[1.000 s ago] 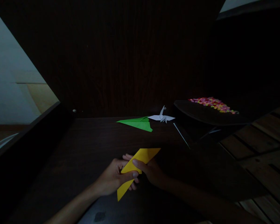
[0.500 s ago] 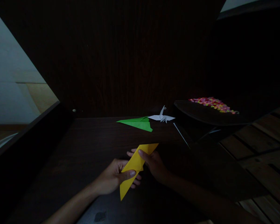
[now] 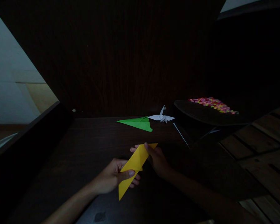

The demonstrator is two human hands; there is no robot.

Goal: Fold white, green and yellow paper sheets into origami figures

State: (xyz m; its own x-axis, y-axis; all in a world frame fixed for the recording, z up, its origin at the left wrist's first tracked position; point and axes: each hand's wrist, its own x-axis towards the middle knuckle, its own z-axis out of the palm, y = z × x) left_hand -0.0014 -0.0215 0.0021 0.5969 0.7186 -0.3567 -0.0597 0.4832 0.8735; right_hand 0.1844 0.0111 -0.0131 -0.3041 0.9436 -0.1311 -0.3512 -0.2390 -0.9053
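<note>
A folded sheet of yellow paper, long and slanted with pointed ends, is held between my two hands above the dark wooden surface. My left hand grips its lower left part, thumb on top and fingers behind. At the upper right end, my right hand pinches the paper, its thumb on the front face and fingertips showing past the far edge. Beyond the hands lies a green paper plane, its nose to the left. A white origami crane sits against its right end.
A dark upright panel closes off the back, and a low wooden side runs along the left. On the right, a dark curved shelf bears a string of colourful beads or flowers. A thin white strip lies below it.
My right thumb has slid up and to the right along the yellow paper, toward its upper edge. The paper and left hand have shifted very slightly left.
</note>
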